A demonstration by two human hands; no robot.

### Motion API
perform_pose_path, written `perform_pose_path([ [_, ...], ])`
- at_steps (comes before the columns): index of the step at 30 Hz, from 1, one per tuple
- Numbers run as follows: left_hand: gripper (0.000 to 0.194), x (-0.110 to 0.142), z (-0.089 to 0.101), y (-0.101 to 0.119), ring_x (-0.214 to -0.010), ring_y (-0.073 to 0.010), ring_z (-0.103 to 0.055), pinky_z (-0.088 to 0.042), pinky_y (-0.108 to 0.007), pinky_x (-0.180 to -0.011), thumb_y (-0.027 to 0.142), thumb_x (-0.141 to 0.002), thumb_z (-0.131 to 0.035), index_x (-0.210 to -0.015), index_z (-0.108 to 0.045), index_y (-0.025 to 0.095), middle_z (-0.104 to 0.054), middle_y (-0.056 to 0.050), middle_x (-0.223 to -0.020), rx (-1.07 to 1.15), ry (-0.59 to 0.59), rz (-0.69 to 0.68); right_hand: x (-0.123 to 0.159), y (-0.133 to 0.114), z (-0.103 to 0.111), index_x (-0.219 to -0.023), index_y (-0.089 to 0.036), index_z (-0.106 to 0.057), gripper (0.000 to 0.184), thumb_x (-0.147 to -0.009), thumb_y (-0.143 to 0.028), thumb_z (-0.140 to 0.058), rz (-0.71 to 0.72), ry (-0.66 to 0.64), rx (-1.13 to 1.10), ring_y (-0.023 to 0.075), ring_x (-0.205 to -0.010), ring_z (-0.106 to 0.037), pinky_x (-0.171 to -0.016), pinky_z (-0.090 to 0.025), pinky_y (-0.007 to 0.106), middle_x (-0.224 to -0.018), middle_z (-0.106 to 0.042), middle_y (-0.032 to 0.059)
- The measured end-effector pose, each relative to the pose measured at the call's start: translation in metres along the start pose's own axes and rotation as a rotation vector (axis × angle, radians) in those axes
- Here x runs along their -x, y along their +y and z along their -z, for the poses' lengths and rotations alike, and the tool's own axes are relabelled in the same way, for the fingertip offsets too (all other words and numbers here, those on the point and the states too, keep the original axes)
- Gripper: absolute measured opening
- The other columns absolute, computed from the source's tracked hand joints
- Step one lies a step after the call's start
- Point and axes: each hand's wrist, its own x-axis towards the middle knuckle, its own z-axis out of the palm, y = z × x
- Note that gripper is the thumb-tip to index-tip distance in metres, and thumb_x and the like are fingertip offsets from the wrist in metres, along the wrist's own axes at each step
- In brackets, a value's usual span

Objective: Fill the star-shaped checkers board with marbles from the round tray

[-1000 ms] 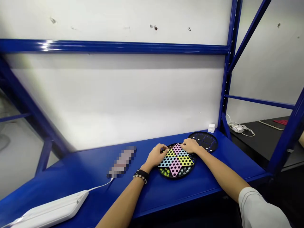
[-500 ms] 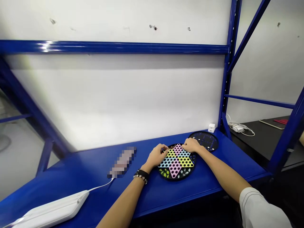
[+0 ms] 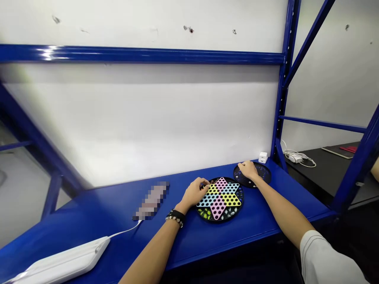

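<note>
A Chinese checkers board (image 3: 218, 210) lies on the blue table, its star of pink, yellow and light blue points dotted with black holes. Around the star, a black round tray (image 3: 203, 218) holds green, clear and dark pieces. My left hand (image 3: 196, 192) has its fingers curled at the board's upper left edge, thumb and fingertips on it. Behind and to the right lies a black round lid (image 3: 262, 173) with blue marks and a few white spots. My right hand (image 3: 248, 169) is at its left rim, fingers closed there; the fingertips are partly hidden.
A pixelated flat object (image 3: 151, 201) lies left of the board, joined by a white cable (image 3: 126, 230) to a white power strip (image 3: 68, 258). Small white adapters (image 3: 263, 157) stand by the blue rack post (image 3: 280, 106). Behind the table is a white wall.
My right hand has left the upper right edge of the board and moved back and right to the black lid. My left hand stays on the board's left side.
</note>
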Motion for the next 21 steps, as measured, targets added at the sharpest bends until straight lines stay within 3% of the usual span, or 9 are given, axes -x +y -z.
perform_pose_path([
  [5, 0.029, 0.0, -0.001, -0.001, -0.089, -0.0214, -0.062, -0.049, -0.033, -0.082, 0.043, -0.085, -0.049, -0.095, -0.067, 0.024, -0.067, -0.004, -0.1, 0.002, -0.001, 0.007, 0.0, 0.022, 0.008, -0.06, -0.019, -0.061, 0.035, -0.085, -0.039, -0.047, -0.055, -0.028, 0.139, 0.018, -0.062, -0.058, -0.055, -0.034, 0.025, -0.065, -0.061, 0.0063],
  [11, 0.028, 0.0, 0.0, 0.001, -0.089, -0.0214, -0.061, -0.049, -0.033, -0.082, 0.043, -0.085, -0.048, -0.095, -0.067, 0.024, -0.067, -0.004, -0.101, 0.006, -0.01, 0.02, 0.005, 0.015, 0.003, -0.08, -0.02, -0.065, 0.028, -0.084, -0.045, -0.053, -0.074, -0.071, 0.211, 0.0216, -0.079, -0.064, -0.064, -0.038, 0.027, -0.088, -0.068, 0.0076],
  [17, 0.03, -0.001, -0.001, 0.0, -0.087, -0.0216, -0.061, -0.049, -0.034, -0.08, 0.045, -0.085, -0.049, -0.095, -0.068, 0.024, -0.067, -0.004, -0.099, 0.011, 0.002, 0.025, 0.017, -0.006, 0.005, -0.094, -0.02, -0.062, 0.025, -0.087, -0.041, -0.051, 0.038, -0.003, 0.268, 0.021, -0.086, -0.062, -0.071, -0.038, 0.029, -0.103, -0.065, 0.0084],
  [21, 0.03, -0.001, -0.002, -0.001, -0.088, -0.0219, -0.061, -0.05, -0.034, -0.08, 0.045, -0.085, -0.049, -0.095, -0.068, 0.024, -0.067, -0.004, -0.099, 0.017, -0.004, 0.027, 0.027, -0.024, 0.001, -0.093, -0.021, -0.064, 0.026, -0.09, -0.042, -0.048, 0.209, -0.096, 0.154, 0.0174, -0.084, -0.06, -0.067, -0.036, 0.026, -0.098, -0.066, 0.0047],
])
